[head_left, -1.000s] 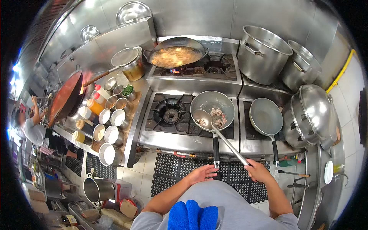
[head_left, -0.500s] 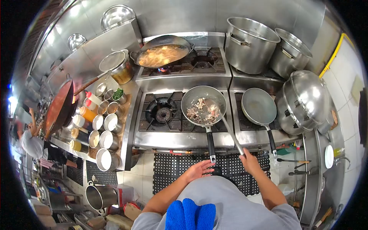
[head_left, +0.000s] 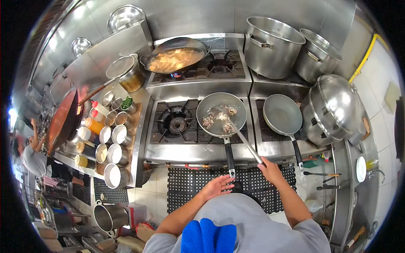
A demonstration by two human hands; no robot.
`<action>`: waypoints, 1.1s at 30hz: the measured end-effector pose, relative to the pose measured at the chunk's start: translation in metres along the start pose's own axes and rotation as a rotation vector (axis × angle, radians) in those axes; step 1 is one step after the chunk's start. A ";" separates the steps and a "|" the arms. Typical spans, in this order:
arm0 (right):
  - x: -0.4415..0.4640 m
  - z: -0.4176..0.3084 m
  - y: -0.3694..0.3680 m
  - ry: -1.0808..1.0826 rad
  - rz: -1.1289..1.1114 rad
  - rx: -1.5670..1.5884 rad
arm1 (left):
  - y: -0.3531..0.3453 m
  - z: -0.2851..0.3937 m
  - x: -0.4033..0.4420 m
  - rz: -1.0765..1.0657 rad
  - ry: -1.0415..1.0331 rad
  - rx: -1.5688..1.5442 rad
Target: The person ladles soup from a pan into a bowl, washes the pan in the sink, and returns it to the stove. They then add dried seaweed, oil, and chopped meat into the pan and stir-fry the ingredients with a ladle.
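My right hand (head_left: pixel 271 170) grips the end of a long metal ladle (head_left: pixel 244 142). The ladle's head rests among small chopped pieces of food (head_left: pixel 208 122) inside a grey frying pan (head_left: pixel 234 100) on the front burner. That pan's black handle (head_left: pixel 229 156) points toward me. Close to the handle's tip is my left hand (head_left: pixel 217 187), palm up with its fingers stretched out and holding nothing. A second grey frying pan (head_left: pixel 282 114), with no food in it, sits on the burner to the right.
A wok of bubbling oil (head_left: pixel 176 59) stands over a flame at the back. Large stockpots (head_left: pixel 274 52) and a domed steamer (head_left: pixel 331 111) flank the right. Several sauce bottles and metal containers (head_left: pixel 117 154) line the left counter. Another person (head_left: pixel 33 158) works at far left.
My right hand has shifted slightly up and left, and the ladle's head has swept from the pan's right side to its middle. The food pieces are spread differently. My left hand stays put.
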State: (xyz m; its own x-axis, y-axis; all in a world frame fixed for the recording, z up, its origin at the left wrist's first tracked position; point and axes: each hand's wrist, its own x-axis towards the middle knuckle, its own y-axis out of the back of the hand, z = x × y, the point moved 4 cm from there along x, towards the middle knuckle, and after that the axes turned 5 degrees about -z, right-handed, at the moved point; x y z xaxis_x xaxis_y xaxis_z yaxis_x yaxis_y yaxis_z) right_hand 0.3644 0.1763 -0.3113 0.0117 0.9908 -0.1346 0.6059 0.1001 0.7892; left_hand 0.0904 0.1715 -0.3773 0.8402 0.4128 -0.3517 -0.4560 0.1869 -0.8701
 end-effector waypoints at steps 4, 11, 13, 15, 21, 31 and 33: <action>0.027 -0.016 0.017 -0.176 0.024 0.022 | -0.001 0.001 -0.002 0.010 -0.008 0.003; 0.043 -0.005 -0.034 -0.038 0.085 -0.121 | 0.002 -0.003 -0.002 -0.037 -0.044 -0.020; 0.028 -0.042 -0.006 -0.278 -0.185 0.276 | 0.002 -0.002 -0.002 -0.042 -0.046 -0.017; 0.008 -0.060 0.011 -0.312 -0.237 0.358 | 0.003 0.000 -0.005 -0.044 -0.042 -0.015; 0.038 -0.059 0.004 -0.066 -0.026 0.073 | 0.006 -0.003 -0.002 -0.054 -0.043 -0.037; 0.005 -0.056 0.017 -0.241 -0.340 0.231 | 0.006 0.000 -0.002 -0.054 -0.035 -0.021; -0.019 -0.068 0.040 -0.297 -0.365 0.311 | 0.008 -0.001 -0.004 -0.055 -0.023 -0.026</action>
State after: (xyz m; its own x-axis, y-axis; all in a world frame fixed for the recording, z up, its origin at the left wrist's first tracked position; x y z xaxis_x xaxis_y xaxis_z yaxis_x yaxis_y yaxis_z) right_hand 0.3345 0.1672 -0.2367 -0.0464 0.8246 -0.5638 0.8179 0.3554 0.4525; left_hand 0.0840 0.1707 -0.3831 0.8567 0.4228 -0.2954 -0.4013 0.1865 -0.8968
